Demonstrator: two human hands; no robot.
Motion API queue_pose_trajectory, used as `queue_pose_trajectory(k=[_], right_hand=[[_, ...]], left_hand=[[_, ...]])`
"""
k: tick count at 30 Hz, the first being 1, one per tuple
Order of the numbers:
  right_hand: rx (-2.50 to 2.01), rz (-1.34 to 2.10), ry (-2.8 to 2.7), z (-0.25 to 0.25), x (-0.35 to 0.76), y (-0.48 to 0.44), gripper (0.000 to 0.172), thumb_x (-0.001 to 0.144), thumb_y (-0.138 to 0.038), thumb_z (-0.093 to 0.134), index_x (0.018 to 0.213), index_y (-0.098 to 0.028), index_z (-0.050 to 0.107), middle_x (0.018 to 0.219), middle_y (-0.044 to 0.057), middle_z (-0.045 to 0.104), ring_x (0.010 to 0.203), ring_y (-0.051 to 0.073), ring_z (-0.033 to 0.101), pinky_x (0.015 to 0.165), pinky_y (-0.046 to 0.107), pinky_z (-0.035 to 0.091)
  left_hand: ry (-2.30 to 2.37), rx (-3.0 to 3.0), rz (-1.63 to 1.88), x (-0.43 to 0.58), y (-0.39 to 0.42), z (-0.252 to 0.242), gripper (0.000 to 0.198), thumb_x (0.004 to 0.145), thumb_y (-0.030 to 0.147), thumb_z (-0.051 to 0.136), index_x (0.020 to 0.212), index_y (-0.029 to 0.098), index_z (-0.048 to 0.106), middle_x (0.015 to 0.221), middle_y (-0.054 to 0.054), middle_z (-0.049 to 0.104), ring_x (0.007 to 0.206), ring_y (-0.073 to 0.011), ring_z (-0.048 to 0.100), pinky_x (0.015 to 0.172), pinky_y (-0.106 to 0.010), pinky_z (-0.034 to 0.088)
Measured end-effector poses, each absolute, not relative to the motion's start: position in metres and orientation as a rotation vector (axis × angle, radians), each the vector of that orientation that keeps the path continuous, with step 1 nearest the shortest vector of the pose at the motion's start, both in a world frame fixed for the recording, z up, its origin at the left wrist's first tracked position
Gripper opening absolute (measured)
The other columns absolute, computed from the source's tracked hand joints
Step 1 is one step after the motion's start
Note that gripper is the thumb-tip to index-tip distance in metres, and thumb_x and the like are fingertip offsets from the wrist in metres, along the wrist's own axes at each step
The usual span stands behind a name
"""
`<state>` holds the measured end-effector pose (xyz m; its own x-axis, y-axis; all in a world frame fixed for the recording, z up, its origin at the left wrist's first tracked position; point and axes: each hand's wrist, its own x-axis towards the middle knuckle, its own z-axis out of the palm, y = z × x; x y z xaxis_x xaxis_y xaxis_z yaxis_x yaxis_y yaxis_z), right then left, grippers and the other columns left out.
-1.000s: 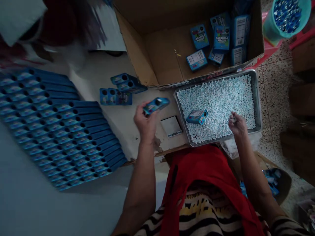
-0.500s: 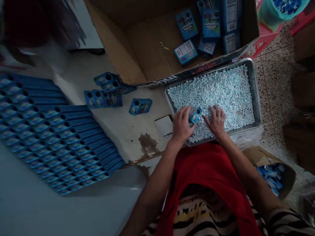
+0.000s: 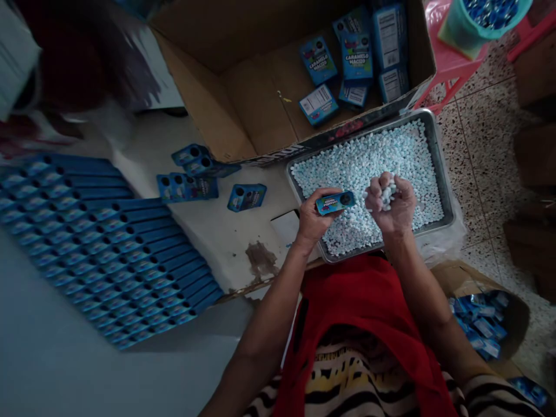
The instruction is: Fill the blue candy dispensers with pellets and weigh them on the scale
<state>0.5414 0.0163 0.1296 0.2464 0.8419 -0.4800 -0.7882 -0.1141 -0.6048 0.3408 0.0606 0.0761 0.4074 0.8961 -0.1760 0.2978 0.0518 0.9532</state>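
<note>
A: Qty in L hand (image 3: 313,221)?
B: One blue box (image 3: 332,203), fingers closed round it, held over near-left pt. of the metal tray (image 3: 442,157).
A: R hand (image 3: 397,217)?
B: Just right of the box, not touching; fingers half curled approx., w/ a small heap of candies (image 3: 388,194) in them.
A: Rest of bench (image 3: 221,243)?
B: Spare box (image 3: 247,197) stood left of tray, small group (image 3: 189,188) farther left, then big stack (image 3: 108,255). Carton (image 3: 269,130) w/ packs (image 3: 357,58) sat on tray's far side.

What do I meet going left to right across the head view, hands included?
Box stack → lone box → scale → left hand → held box → right hand → bucket.
</note>
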Motion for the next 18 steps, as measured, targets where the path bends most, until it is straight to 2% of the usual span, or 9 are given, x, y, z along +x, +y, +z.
queue_pose_trajectory(k=[4, 8, 13, 18], right_hand=[[-0.944, 1.275, -0.242, 0.157, 0.522, 0.029, 0.036, 0.087, -0.055, 0.068, 0.072, -0.026, 0.054, 0.065, -0.002, 0.048, 0.060, 0.014, 0.047, 0.060, 0.028, 0.047], [-1.051, 1.155, -0.332, 0.154, 0.514, 0.031, 0.034, 0.087, -0.053, 0.068, 0.071, -0.026, 0.055, 0.065, -0.001, 0.046, 0.065, 0.016, 0.048, 0.067, 0.031, 0.047], [-1.145, 1.046, -0.306, 0.150, 0.504, 0.029, 0.045, 0.092, -0.057, 0.069, 0.067, -0.026, 0.048, 0.061, -0.003, 0.039, 0.060, 0.015, 0.041, 0.063, 0.030, 0.045], [-1.134, 1.032, -0.007, 0.142, 0.510, 0.028, 0.054, 0.103, -0.061, 0.055, 0.065, -0.026, 0.038, 0.057, -0.005, 0.027, 0.054, 0.015, 0.034, 0.056, 0.028, 0.045]], left_hand=[[1.146, 1.552, 0.591, 0.357, 0.055, 0.081, 0.039, 0.078, 0.022, 0.088, 0.115, 0.022, 0.077, 0.115, -0.005, 0.082, 0.107, -0.0241, 0.078, 0.100, -0.036, 0.062], [1.176, 1.648, 0.609, 0.364, 0.049, 0.089, 0.041, 0.076, 0.012, 0.085, 0.115, 0.023, 0.077, 0.113, -0.003, 0.081, 0.107, -0.0242, 0.077, 0.100, -0.037, 0.060], [1.186, 1.689, 0.589, 0.367, 0.042, 0.092, 0.046, 0.073, 0.005, 0.085, 0.114, 0.024, 0.077, 0.113, -0.003, 0.081, 0.108, -0.0255, 0.076, 0.099, -0.037, 0.060], [1.204, 1.692, 0.623, 0.367, 0.045, 0.089, 0.042, 0.075, 0.005, 0.082, 0.112, 0.023, 0.076, 0.112, -0.004, 0.079, 0.109, -0.0254, 0.074, 0.101, -0.037, 0.059]])
